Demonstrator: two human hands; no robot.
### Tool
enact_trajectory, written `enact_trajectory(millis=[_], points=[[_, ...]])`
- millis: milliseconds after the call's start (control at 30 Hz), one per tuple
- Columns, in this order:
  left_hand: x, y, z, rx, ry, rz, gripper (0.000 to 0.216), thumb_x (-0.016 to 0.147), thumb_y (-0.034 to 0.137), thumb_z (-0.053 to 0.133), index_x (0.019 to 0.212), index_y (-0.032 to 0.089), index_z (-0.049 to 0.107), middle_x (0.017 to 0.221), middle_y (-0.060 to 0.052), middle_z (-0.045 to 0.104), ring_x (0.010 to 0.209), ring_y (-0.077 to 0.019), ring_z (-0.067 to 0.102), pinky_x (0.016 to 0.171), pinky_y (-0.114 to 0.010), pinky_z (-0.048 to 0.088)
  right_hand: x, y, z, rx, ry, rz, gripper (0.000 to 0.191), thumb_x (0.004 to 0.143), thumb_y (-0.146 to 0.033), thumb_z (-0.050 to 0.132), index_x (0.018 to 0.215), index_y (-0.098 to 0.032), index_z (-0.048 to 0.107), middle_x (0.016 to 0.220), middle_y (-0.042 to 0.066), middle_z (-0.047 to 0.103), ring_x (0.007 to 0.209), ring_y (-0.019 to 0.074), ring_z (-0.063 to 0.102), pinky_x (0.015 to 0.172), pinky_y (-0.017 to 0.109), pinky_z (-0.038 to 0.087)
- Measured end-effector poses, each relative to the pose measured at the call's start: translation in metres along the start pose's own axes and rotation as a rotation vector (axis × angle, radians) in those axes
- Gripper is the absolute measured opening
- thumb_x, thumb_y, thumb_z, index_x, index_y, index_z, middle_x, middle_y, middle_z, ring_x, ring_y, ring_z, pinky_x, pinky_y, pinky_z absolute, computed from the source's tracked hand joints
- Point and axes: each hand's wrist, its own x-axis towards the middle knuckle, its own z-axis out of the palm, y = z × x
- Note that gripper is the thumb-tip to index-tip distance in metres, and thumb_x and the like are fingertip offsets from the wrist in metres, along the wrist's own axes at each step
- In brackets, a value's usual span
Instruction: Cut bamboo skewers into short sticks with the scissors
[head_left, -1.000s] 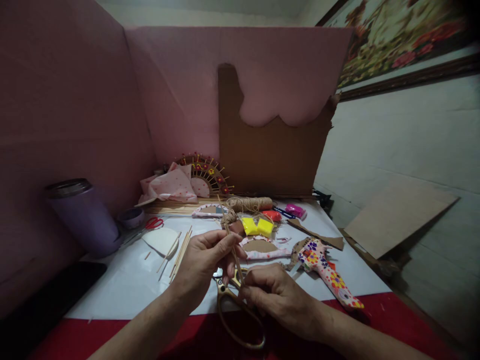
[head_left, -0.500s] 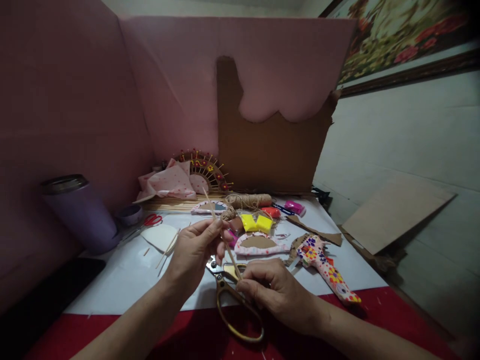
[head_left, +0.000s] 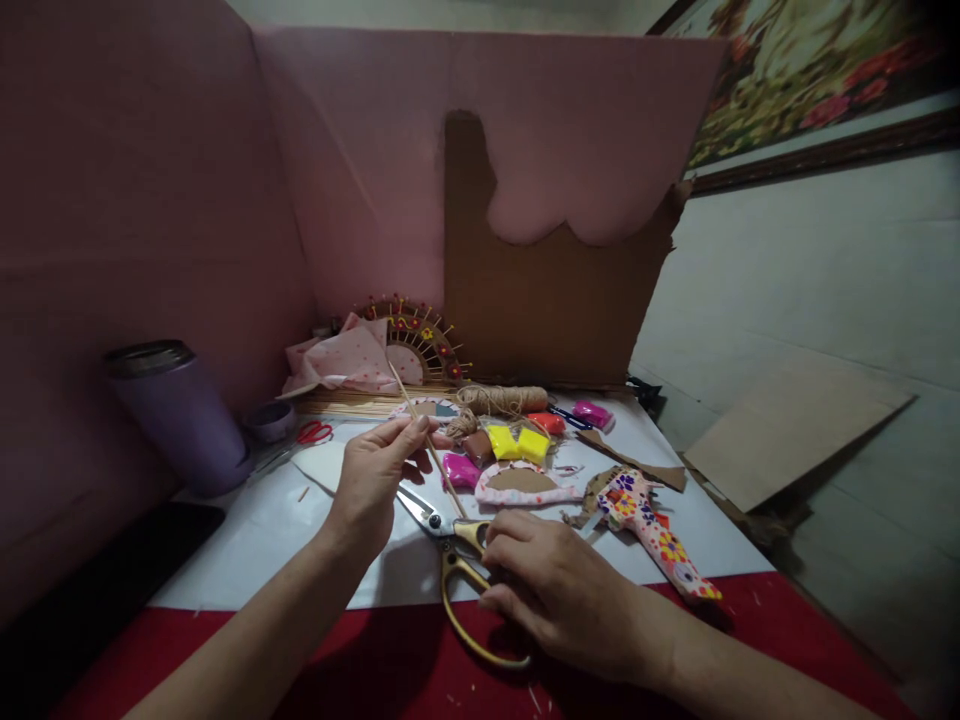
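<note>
My left hand (head_left: 379, 475) is closed, pinching a thin bamboo stick (head_left: 426, 440) between thumb and fingers. The stick slants, its upper end pointing away to the left and its lower end reaching down by the scissors. My right hand (head_left: 551, 580) has its fingers curled at the gold handles of the scissors (head_left: 450, 560), partly covering them. Their blades point away to the left, partly behind my left hand. Just beyond lie a magenta clay packet (head_left: 459, 470) and a half-round cardboard piece with a fabric edge (head_left: 525, 485).
A flower-patterned glue gun (head_left: 649, 525) lies on the right. Behind are yellow packets (head_left: 517, 443), a twine roll (head_left: 502, 400) and a decorated half-round fan (head_left: 424, 335). A purple tumbler (head_left: 180, 415), tape roll (head_left: 270, 420) and red-handled scissors (head_left: 313, 432) stand or lie left.
My right hand has let go of the stick's lower end and moved onto the scissors' handles. My left hand has shifted slightly left with the stick. The view has turned a little.
</note>
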Motion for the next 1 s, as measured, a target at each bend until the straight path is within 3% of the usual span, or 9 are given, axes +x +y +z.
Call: enact_trajectory(millis=[133, 267, 433, 600, 700, 800, 933, 1000], points=[[0.003, 0.001, -0.002, 0.009, 0.052, -0.044, 0.027, 0.069, 0.038, 0.068, 0.077, 0.013, 0.067, 0.069, -0.006, 0.071, 0.059, -0.0141, 0.064, 0.054, -0.023, 0.047, 0.004, -0.012, 0.003, -0.112, -0.086, 0.106, 0.013, 0.078, -0.015, 0.057, 0.090, -0.017, 0.053, 0.093, 0.008, 0.058, 0.080, 0.0184, 0.053, 0.068, 0.028, 0.041], [0.006, 0.000, -0.004, -0.007, 0.032, -0.082, 0.028, 0.067, 0.038, 0.069, 0.079, 0.012, 0.065, 0.070, -0.006, 0.071, 0.054, -0.0148, 0.064, 0.049, -0.024, 0.048, 0.014, -0.026, -0.001, -0.139, -0.181, 0.218, 0.028, 0.070, -0.002, 0.050, 0.095, -0.015, 0.050, 0.091, 0.009, 0.060, 0.079, 0.0186, 0.055, 0.065, 0.027, 0.039], [0.008, 0.003, -0.009, 0.017, -0.012, -0.074, 0.030, 0.067, 0.038, 0.069, 0.079, 0.010, 0.065, 0.068, -0.006, 0.070, 0.052, -0.0145, 0.064, 0.046, -0.022, 0.047, 0.025, -0.031, -0.021, 0.034, -0.289, 0.403, 0.029, 0.063, -0.014, 0.060, 0.090, -0.018, 0.050, 0.083, 0.005, 0.059, 0.068, 0.0169, 0.053, 0.051, 0.023, 0.036], [0.011, 0.009, -0.016, 0.061, -0.048, -0.055, 0.030, 0.067, 0.038, 0.068, 0.075, 0.009, 0.063, 0.063, -0.005, 0.068, 0.048, -0.0131, 0.061, 0.043, -0.022, 0.047, 0.022, -0.016, -0.047, 0.164, -0.152, 0.438, 0.033, 0.065, -0.025, 0.068, 0.095, -0.019, 0.057, 0.085, 0.003, 0.059, 0.069, 0.0150, 0.051, 0.053, 0.022, 0.037], [0.012, 0.011, -0.020, 0.082, -0.100, -0.042, 0.029, 0.070, 0.038, 0.066, 0.075, 0.010, 0.063, 0.062, -0.004, 0.068, 0.047, -0.0120, 0.061, 0.042, -0.019, 0.044, 0.011, -0.002, -0.065, 0.249, -0.190, 0.502, 0.035, 0.068, -0.040, 0.069, 0.095, -0.020, 0.060, 0.080, 0.001, 0.057, 0.064, 0.0130, 0.050, 0.051, 0.021, 0.036], [0.012, 0.012, -0.020, 0.112, -0.206, -0.062, 0.027, 0.072, 0.037, 0.064, 0.076, 0.010, 0.062, 0.060, -0.003, 0.067, 0.046, -0.0113, 0.060, 0.040, -0.018, 0.042, -0.002, 0.011, -0.075, 0.383, -0.226, 0.682, 0.043, 0.072, -0.049, 0.063, 0.102, -0.020, 0.054, 0.071, -0.001, 0.052, 0.056, 0.0118, 0.048, 0.046, 0.021, 0.038], [0.010, 0.011, -0.018, 0.129, -0.321, -0.081, 0.027, 0.074, 0.038, 0.062, 0.073, 0.011, 0.061, 0.058, -0.003, 0.065, 0.045, -0.0111, 0.059, 0.039, -0.017, 0.040, -0.015, 0.021, -0.075, 0.443, -0.062, 0.556, 0.039, 0.072, -0.048, 0.065, 0.091, -0.019, 0.046, 0.065, -0.004, 0.047, 0.054, 0.0078, 0.040, 0.046, 0.018, 0.032], [0.009, 0.011, -0.018, 0.134, -0.372, -0.076, 0.027, 0.075, 0.038, 0.061, 0.073, 0.011, 0.061, 0.057, -0.002, 0.065, 0.045, -0.0105, 0.059, 0.040, -0.017, 0.040, -0.017, 0.019, -0.074, 0.462, -0.042, 0.522, 0.037, 0.073, -0.045, 0.065, 0.088, -0.020, 0.043, 0.064, -0.006, 0.045, 0.053, 0.0072, 0.036, 0.046, 0.019, 0.029]])
